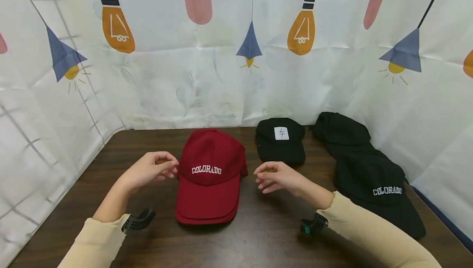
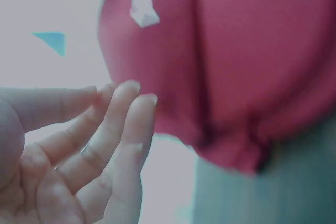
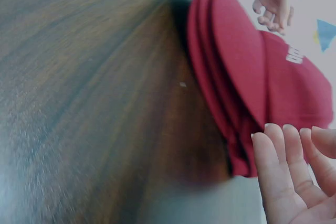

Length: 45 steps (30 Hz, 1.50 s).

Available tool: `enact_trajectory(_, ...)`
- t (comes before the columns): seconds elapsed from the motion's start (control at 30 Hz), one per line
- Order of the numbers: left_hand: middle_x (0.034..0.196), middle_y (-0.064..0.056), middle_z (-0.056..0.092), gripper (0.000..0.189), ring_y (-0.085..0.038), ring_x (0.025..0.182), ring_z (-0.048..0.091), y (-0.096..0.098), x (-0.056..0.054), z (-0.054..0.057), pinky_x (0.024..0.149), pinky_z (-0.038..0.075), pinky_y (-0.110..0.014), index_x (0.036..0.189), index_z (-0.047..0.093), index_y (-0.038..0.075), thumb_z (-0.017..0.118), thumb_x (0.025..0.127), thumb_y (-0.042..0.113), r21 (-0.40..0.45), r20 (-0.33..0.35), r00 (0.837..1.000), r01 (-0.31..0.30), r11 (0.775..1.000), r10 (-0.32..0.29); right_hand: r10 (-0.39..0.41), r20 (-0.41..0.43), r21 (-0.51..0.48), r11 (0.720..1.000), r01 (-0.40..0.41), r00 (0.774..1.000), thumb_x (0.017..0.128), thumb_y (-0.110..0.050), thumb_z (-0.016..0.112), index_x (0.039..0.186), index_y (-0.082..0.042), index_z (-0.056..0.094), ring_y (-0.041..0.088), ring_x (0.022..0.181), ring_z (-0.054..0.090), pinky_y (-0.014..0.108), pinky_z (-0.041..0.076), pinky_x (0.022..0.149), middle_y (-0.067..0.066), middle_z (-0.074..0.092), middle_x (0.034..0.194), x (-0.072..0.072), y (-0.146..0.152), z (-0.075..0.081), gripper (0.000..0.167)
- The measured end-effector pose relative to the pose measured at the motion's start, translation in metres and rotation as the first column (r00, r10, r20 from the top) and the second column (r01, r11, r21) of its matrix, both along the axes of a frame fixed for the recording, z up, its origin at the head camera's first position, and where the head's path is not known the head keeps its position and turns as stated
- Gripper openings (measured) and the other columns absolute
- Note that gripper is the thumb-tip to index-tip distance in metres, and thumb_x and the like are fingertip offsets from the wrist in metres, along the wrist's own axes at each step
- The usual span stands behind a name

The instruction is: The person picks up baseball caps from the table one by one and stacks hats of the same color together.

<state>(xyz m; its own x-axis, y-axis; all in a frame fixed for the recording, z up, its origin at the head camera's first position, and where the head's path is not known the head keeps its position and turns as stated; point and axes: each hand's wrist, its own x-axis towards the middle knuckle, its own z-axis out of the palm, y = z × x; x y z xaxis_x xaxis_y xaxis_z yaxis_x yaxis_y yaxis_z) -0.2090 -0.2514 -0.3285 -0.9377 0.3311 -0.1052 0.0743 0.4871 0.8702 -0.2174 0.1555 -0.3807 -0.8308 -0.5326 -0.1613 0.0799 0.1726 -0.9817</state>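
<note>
A stack of red baseball caps [image 1: 210, 157], nested brim over brim, sits on the brown table with white COLORADO lettering facing me. My left hand [image 1: 152, 170] hovers at its left side, fingers loosely bent and nothing in them. In the left wrist view those fingertips overlap the blurred red cap [image 2: 252, 51]. To the right of the stack my right hand [image 1: 278, 176] hangs in the air, fingers relaxed and holding nothing. Layered brims [image 3: 231, 51] show in the right wrist view, with the right hand [image 3: 289, 182] close by the stack's edge.
A black cap [image 1: 271, 147] with a marked white label stands at the back, right of the red stack. Further right, black caps [image 1: 362, 169] overlap along the table's edge, the front one lettered COLORADO. A lamp-printed white curtain [image 1: 214, 83] hangs behind the table [image 1: 258, 243].
</note>
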Motion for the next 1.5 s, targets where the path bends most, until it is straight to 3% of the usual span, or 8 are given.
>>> enact_trajectory(0.2,0.097,-0.014,0.07,0.025,-0.02,0.089,0.07,0.033,0.006,0.02,0.08,0.059,-0.035,0.117,0.063,-0.008,0.059,0.105,0.013,0.076,-0.154,0.988,-0.014,0.997,0.026,-0.016,-0.081,0.005,1.0,0.017,0.997,0.103,-0.01,0.062,0.121,0.011,0.06,0.029,0.094,0.071,0.043,0.059,0.085,0.021,0.066,0.104,0.003,0.025,0.018,0.029)
enact_trajectory(0.4,0.091,-0.009,0.072,0.023,-0.02,0.086,0.071,0.076,0.007,0.034,0.081,0.058,-0.041,0.114,0.067,-0.004,0.062,0.104,0.016,0.104,-0.278,0.958,-0.049,0.993,0.076,-0.064,-0.174,-0.002,0.998,0.065,0.983,0.103,-0.009,0.062,0.117,0.007,0.063,0.03,0.094,0.07,0.04,0.059,0.086,0.019,0.067,0.103,0.005,0.045,0.036,0.021)
enact_trajectory(0.57,0.092,-0.013,0.072,0.02,-0.031,0.086,0.072,0.12,0.003,0.037,0.08,0.058,-0.045,0.109,0.069,-0.004,0.066,0.102,0.015,0.175,-0.335,0.939,-0.022,0.984,0.081,-0.111,-0.267,0.004,0.993,0.116,0.957,0.103,-0.006,0.06,0.118,0.011,0.061,0.03,0.097,0.07,0.037,0.059,0.086,0.013,0.068,0.102,0.004,0.06,0.046,0.022)
enact_trajectory(0.73,0.098,-0.016,0.073,0.015,-0.035,0.087,0.072,0.166,-0.004,0.035,0.08,0.06,-0.041,0.108,0.071,0.0,0.066,0.101,0.012,0.244,-0.322,0.944,0.005,0.97,0.076,-0.159,-0.361,0.039,0.982,0.185,0.919,0.104,-0.007,0.06,0.12,0.011,0.061,0.025,0.096,0.07,0.036,0.059,0.085,0.016,0.068,0.104,-0.003,0.072,0.05,0.024)
enact_trajectory(0.93,0.093,-0.012,0.074,0.014,-0.02,0.078,0.072,0.21,-0.021,0.022,0.073,0.058,-0.031,0.107,0.072,0.0,0.064,0.102,0.009,0.29,-0.312,0.946,0.009,0.957,0.085,-0.258,-0.407,0.038,0.954,0.299,0.876,0.106,-0.011,0.058,0.123,0.01,0.061,0.02,0.095,0.071,0.032,0.059,0.084,0.026,0.065,0.11,-0.016,0.086,0.048,0.027)
enact_trajectory(1.17,0.092,-0.011,0.076,0.016,-0.022,0.081,0.073,0.255,-0.045,0.0,0.075,0.058,-0.03,0.103,0.075,-0.002,0.062,0.103,0.008,0.299,-0.364,0.905,-0.111,0.948,0.221,-0.381,-0.396,0.038,0.902,0.43,0.835,0.107,-0.015,0.058,0.126,0.01,0.06,0.015,0.093,0.07,0.035,0.058,0.087,0.023,0.065,0.111,-0.036,0.098,0.04,0.032)
enact_trajectory(1.37,0.092,-0.008,0.077,0.017,-0.019,0.08,0.072,0.284,-0.054,-0.019,0.079,0.057,-0.033,0.101,0.076,0.002,0.062,0.103,0.01,0.372,-0.268,0.899,-0.236,0.898,0.347,-0.462,-0.35,0.029,0.864,0.503,0.815,0.107,-0.016,0.057,0.13,0.012,0.057,0.009,0.088,0.069,0.031,0.059,0.085,0.014,0.068,0.108,-0.056,0.105,0.023,0.036)
enact_trajectory(1.5,0.093,-0.008,0.078,0.018,-0.02,0.081,0.073,0.296,-0.058,-0.032,0.082,0.056,-0.034,0.103,0.076,0.001,0.06,0.104,0.01,0.429,-0.172,0.884,-0.331,0.841,0.435,-0.519,-0.294,0.008,0.839,0.545,0.803,0.107,-0.014,0.056,0.134,0.015,0.053,0.007,0.083,0.068,0.024,0.058,0.078,0.013,0.068,0.107,-0.068,0.107,0.012,0.039)
